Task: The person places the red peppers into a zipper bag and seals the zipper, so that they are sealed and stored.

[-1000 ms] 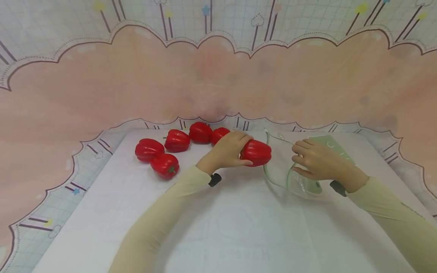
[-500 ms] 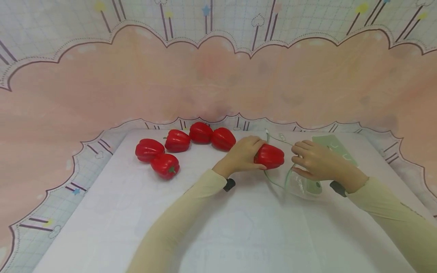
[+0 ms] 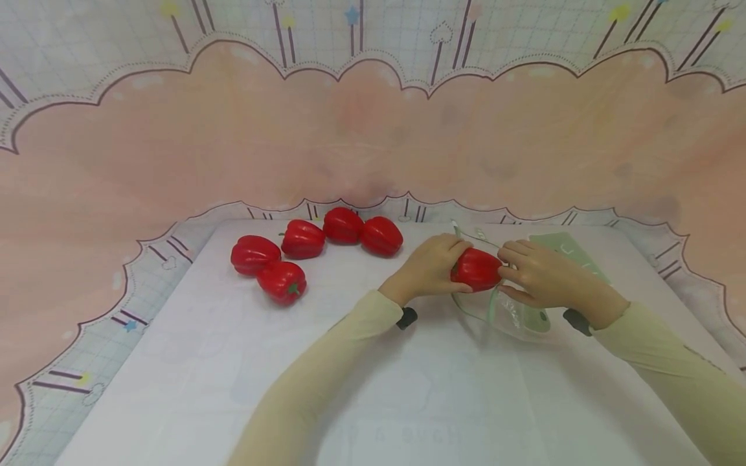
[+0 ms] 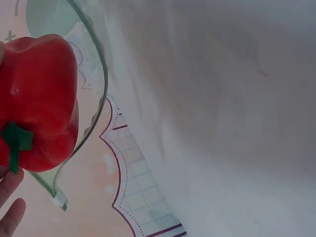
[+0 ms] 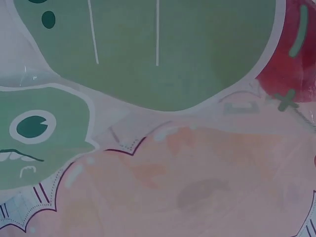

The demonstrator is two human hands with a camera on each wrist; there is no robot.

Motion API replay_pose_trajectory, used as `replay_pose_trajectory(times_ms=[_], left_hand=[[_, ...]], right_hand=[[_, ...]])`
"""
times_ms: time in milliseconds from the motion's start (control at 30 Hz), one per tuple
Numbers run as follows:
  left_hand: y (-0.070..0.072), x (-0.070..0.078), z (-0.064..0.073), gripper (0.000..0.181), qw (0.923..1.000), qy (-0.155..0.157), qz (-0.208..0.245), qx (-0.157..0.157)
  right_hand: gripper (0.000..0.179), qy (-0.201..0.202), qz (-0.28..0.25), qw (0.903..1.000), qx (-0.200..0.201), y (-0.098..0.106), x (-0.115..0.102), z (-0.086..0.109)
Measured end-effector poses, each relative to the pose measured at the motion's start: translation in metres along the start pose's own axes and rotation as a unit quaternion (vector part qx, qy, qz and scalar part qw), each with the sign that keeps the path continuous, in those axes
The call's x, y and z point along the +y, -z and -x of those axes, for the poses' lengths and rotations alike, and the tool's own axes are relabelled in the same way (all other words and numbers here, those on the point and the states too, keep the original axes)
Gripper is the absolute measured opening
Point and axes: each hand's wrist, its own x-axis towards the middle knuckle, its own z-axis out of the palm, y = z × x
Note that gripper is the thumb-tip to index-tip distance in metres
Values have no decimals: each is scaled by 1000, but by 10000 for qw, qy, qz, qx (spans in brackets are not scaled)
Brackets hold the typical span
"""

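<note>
Five loose peppers [image 3: 303, 239], tabletop [image 3: 373, 369], left. Your left hand [image 3: 432, 266], gripping a pepper [image 3: 476, 270] at the rim [image 4: 105, 74] of the bag [image 3: 520, 315], which could snag it. Your right hand [image 3: 542, 275], pinching that rim; slackness might collapse the opening.

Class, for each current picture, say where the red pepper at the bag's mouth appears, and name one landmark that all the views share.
Head: the red pepper is right of centre, slightly below mid-height.
Left wrist: red pepper at the left edge, partly cut off, green stem low.
Right wrist: upper right corner, cut off; most likely the red seen through the clear bag.
Landmark: the clear bag's green print.
</note>
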Motion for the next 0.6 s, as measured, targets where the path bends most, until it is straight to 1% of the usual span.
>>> replay_pose_trajectory(times_ms=[167, 433, 600], left_hand=[[-7, 1, -6, 72, 9997, 50, -14, -243], [-17, 1, -10, 71, 9960, 279, -55, -848], [-24, -1, -10, 72, 9919, 355, 8, -1222]], right_hand=[[32, 26, 8, 10000, 36, -1, 1, 0], [17, 179, 2, 9998, 41, -2, 4, 2], [19, 272, 47, 9996, 1, -3, 4, 3]])
